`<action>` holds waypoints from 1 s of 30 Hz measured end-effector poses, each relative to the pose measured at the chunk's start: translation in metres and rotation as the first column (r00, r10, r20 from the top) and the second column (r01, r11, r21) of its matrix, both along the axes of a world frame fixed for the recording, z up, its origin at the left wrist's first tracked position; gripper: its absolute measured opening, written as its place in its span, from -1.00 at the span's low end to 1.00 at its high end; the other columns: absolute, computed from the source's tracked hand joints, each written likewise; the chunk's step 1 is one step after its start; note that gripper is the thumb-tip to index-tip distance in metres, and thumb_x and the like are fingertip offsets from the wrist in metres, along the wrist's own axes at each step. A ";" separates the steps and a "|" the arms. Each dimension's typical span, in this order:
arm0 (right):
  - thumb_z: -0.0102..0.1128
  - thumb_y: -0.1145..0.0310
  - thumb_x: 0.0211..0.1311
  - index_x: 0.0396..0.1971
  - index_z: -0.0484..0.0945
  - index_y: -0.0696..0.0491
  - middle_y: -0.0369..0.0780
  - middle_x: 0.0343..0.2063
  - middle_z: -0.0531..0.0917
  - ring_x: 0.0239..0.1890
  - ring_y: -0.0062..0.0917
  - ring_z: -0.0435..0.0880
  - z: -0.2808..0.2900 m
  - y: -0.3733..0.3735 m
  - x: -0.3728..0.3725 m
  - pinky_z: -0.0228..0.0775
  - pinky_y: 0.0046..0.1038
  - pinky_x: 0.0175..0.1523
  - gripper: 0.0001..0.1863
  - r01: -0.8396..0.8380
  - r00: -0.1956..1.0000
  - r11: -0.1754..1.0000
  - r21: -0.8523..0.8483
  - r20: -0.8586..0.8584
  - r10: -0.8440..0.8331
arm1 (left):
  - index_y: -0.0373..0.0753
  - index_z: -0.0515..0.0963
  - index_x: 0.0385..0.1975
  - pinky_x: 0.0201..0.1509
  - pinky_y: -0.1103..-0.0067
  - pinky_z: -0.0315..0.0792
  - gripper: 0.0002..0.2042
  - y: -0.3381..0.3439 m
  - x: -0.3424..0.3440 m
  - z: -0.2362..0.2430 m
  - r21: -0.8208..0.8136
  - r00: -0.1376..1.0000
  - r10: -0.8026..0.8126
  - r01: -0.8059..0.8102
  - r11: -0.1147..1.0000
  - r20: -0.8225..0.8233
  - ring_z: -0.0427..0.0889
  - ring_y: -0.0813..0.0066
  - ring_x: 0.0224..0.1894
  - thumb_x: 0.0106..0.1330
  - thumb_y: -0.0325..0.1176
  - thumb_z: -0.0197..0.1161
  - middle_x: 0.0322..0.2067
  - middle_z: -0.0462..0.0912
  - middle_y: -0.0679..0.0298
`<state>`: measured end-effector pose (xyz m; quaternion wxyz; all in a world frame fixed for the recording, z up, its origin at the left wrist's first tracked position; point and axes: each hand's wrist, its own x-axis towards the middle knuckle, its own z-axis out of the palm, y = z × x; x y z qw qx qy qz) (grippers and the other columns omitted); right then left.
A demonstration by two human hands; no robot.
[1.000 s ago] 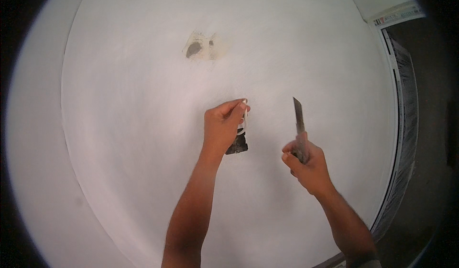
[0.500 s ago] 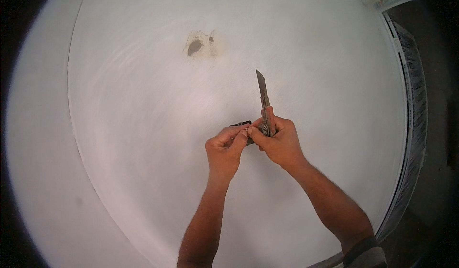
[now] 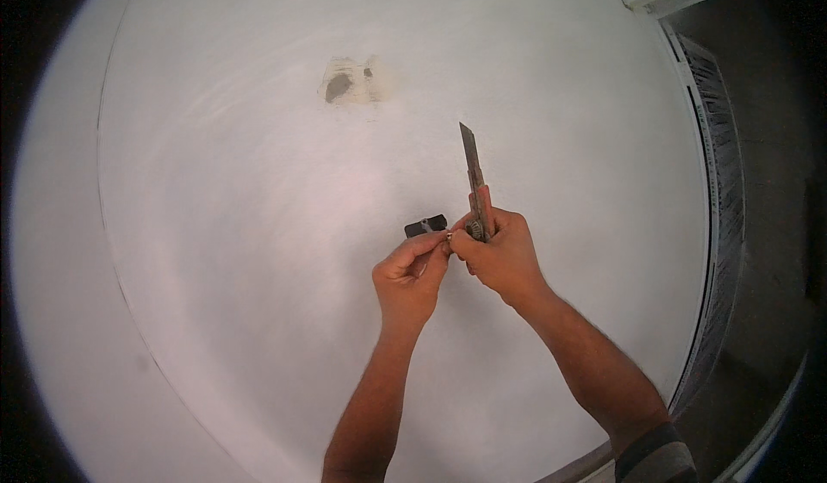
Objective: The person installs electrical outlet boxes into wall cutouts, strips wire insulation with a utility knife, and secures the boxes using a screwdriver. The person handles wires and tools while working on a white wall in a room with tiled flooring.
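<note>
Item: pale wall (image 3: pixel 215 225), filling most of the frame. At far left, a thin dark line (image 3: pixel 100 173) running down it in a curve. Upper centre-left: one stained patch (image 3: pixel 340 87), yellowish, with a large grey spot and a smaller one. Centre: left hand (image 3: pixel 407 283), bare, thumb and forefinger pinched together on a tiny bit (image 3: pixel 450 237), too small to make out, though it looks pale. Just above those fingers: a dark hole (image 3: pixel 425 226), roughly rectangular, with a light strip across its middle. Right of that: one knife (image 3: pixel 475 169), blade long and pointing to the top of the frame, reddish handle, round wheel at the base. Right hand (image 3: pixel 506 256), centre-right, curled around the knife handle, its thumb tip meeting the left fingertips at the bit. For good handling, I'd judge, the pinch should be firm, the two thumbs braced against each other, and the long blade tilted clear of wall and wrists; a shorter blade would likely be safer. Lower right: one dark sleeve (image 3: pixel 656 461) with a grey band. Far right: a pale upright frame (image 3: pixel 708 143) beside a dim space.
</note>
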<state>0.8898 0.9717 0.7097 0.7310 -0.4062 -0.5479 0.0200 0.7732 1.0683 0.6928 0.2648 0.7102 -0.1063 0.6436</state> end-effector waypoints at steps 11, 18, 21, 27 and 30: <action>0.32 0.38 0.06 -0.53 0.50 0.13 -0.29 -0.65 0.52 -0.57 -0.63 0.46 -0.002 0.000 -0.011 0.30 -0.44 -0.49 -0.82 0.213 0.976 0.976 -0.039 0.061 -0.210 | -0.39 0.67 -0.09 0.05 0.52 0.63 -0.80 0.017 0.004 -0.008 0.108 1.000 0.001 0.000 0.994 -0.005 0.72 0.47 -0.08 0.31 -0.65 0.34 -0.13 0.76 0.13; 0.32 0.37 0.11 -0.42 0.52 0.20 -0.27 -0.59 0.56 -0.53 -0.62 0.48 -0.002 0.014 -0.017 0.37 -0.47 -0.40 -0.79 0.247 0.960 0.968 0.056 0.126 -0.252 | -0.41 0.66 -0.10 0.05 0.53 0.63 -0.80 0.021 0.004 -0.003 0.047 0.998 -0.037 0.035 0.998 0.052 0.73 0.45 -0.10 0.30 -0.68 0.31 -0.16 0.73 0.14; 0.32 0.36 0.16 -0.36 0.54 0.20 -0.27 -0.58 0.56 -0.51 -0.63 0.49 -0.011 0.026 -0.021 0.38 -0.47 -0.38 -0.78 0.133 0.989 0.989 0.059 0.052 -0.136 | -0.41 0.66 -0.10 0.00 0.57 0.62 -0.83 0.028 0.000 -0.008 -0.018 0.993 -0.080 0.082 0.997 0.082 0.71 0.51 -0.14 0.34 -0.65 0.30 -0.17 0.72 0.18; 0.30 0.45 0.24 -0.37 0.57 0.11 -0.42 -0.56 0.56 -0.48 -0.79 0.47 -0.012 0.031 -0.021 0.35 -0.59 -0.38 -0.92 0.152 0.978 0.980 0.126 0.124 -0.168 | -0.40 0.66 -0.14 -0.17 0.70 0.54 -0.88 0.020 -0.008 -0.003 -0.129 0.995 -0.066 0.075 0.989 0.076 0.67 0.63 -0.22 0.40 -0.60 0.26 -0.24 0.72 0.26; 0.35 0.44 0.25 -0.33 0.59 0.10 -0.42 -0.52 0.57 -0.46 -0.78 0.48 -0.015 0.042 -0.023 0.36 -0.60 -0.35 -0.90 0.125 0.980 0.981 0.147 0.135 -0.145 | -0.40 0.66 -0.16 -0.19 0.71 0.49 -0.90 0.020 -0.015 -0.003 -0.188 0.993 -0.100 0.111 0.976 0.065 0.63 0.67 -0.26 0.41 -0.55 0.26 -0.27 0.71 0.28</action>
